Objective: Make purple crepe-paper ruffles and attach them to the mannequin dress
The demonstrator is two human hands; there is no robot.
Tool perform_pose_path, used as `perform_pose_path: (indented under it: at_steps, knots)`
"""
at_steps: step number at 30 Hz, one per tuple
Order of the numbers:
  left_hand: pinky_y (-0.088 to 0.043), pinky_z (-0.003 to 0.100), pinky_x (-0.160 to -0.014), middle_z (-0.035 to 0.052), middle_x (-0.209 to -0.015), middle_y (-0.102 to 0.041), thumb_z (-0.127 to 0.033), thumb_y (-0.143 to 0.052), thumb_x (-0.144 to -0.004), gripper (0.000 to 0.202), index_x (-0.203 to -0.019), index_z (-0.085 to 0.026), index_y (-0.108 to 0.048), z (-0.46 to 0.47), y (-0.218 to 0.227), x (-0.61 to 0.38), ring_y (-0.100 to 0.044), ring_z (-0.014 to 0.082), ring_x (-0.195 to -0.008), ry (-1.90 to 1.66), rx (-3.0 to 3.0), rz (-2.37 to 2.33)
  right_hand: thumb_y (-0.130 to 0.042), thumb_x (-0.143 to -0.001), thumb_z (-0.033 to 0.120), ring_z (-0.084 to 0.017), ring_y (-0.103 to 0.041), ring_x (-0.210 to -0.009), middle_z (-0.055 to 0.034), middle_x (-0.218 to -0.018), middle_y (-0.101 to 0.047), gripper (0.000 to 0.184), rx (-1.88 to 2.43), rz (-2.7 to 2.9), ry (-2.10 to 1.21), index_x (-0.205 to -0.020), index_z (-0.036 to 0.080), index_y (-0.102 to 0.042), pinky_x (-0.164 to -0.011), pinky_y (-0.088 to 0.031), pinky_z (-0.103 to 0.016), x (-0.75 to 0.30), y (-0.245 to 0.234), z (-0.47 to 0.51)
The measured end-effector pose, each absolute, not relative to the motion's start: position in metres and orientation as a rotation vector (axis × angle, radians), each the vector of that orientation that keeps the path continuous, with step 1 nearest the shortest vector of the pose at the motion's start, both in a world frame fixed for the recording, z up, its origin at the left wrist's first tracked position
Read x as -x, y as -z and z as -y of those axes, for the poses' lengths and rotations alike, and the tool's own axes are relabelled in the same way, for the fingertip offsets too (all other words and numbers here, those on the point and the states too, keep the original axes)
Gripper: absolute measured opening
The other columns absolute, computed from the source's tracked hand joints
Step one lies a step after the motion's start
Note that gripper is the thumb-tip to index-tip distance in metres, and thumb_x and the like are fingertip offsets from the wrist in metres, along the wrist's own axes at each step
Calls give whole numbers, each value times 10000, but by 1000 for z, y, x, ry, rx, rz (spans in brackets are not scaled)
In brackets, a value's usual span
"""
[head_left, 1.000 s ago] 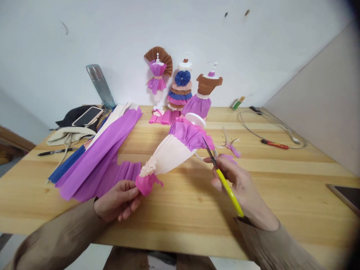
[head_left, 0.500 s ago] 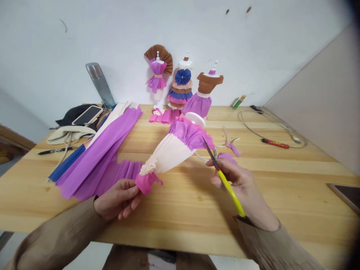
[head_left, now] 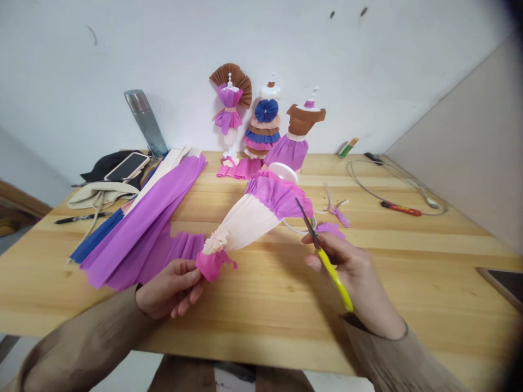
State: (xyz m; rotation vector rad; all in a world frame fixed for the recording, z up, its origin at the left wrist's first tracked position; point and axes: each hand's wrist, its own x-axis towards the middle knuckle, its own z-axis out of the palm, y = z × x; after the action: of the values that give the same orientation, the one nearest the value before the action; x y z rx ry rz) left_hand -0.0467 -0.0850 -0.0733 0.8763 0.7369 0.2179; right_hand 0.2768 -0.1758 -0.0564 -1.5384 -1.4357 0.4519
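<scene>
My left hand (head_left: 171, 286) pinches the pink crepe top of a small paper dress (head_left: 249, 218) lying tilted over the wooden table (head_left: 265, 305). The dress has a cream middle, a purple ruffled hem and a white round base (head_left: 284, 172) at its far end. My right hand (head_left: 351, 275) is closed on yellow-handled scissors (head_left: 322, 253); their blades look closed and point up-left, with the tip touching the purple hem. A small purple paper piece (head_left: 330, 228) lies just beyond my right fingers.
Folded purple, blue and cream crepe sheets (head_left: 139, 223) lie at the left. Three dressed mannequins (head_left: 265, 128) stand by the wall. A bottle (head_left: 146, 124), phone (head_left: 127, 166), bag, pen (head_left: 79, 219), cable with red tool (head_left: 400, 208), glue stick (head_left: 346, 148) and tablet corner (head_left: 504, 283) surround them.
My right hand and the scissors have shifted slightly right. My left hand and the dress have hardly moved.
</scene>
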Motion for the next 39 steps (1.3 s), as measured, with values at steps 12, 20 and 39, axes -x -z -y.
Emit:
perform_pose_path:
  at_steps: [12, 20, 39]
  knots:
    - [-279, 109, -274, -29, -558, -582, -528, -771, -744, 453, -740, -123, -568, 81, 67, 48, -438, 27, -310, -271, -937, -800, -646, -830, 546, -133, -486, -554, 23, -629, -489, 359, 1643, 1577, -408, -885, 193, -608, -491, -355, -253, -277, 48, 180]
    - [-276, 99, -269, -42, -483, -524, -524, -747, -771, 459, -666, -127, -544, 79, 68, 51, -410, 24, -297, -269, -954, -763, -645, -844, 514, -129, -456, -514, 21, -600, -493, 325, 1699, 1656, -238, -823, 192, -600, -486, -368, -258, -277, 42, 180]
    - [-318, 115, -284, -25, -567, -594, -546, -773, -731, 473, -768, -112, -591, 79, 66, 52, -484, 41, -329, -289, -1035, -840, -640, -836, 567, -127, -452, -480, 35, -576, -481, 369, 1682, 1723, -218, -858, 202, -592, -477, -376, -258, -280, 35, 181]
